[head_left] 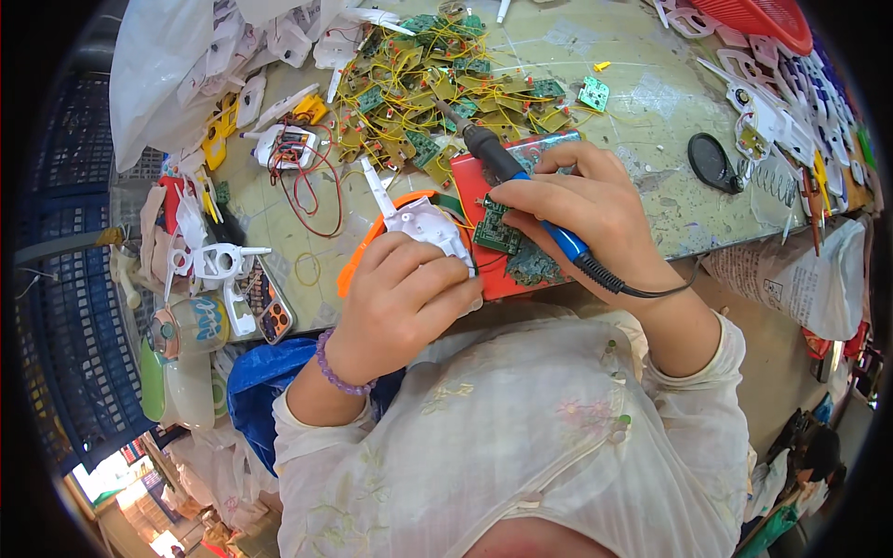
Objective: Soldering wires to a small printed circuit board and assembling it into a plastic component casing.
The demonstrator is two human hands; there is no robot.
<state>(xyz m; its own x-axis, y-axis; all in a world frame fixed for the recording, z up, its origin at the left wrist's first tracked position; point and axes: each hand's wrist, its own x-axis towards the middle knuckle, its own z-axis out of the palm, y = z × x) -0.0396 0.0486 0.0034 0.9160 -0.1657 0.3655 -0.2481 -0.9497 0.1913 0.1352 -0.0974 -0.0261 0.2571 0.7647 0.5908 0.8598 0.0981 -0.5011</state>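
My left hand [405,298], a beaded bracelet at its wrist, is closed on a white plastic housing [426,223] with a narrow stem. That housing rests by an orange curved piece [350,272]. My right hand [595,209] grips a soldering iron [493,151] with a blue and black handle, its tip slanting up and left, away from the housing. Below the iron, a green circuit board [496,229] sits at the fingertips of the same hand, apparently pinched there. Red sheet material [467,174] lies under the board. My left fingertips are partly hidden behind the housing.
A heap of circuit boards with yellow wires [409,93] covers the table's far middle. At left are a wired white housing [286,147], a phone [272,312] and a bottle [203,324]. White casings [777,112], a black oval part [714,163] and a red basket [767,20] stand right.
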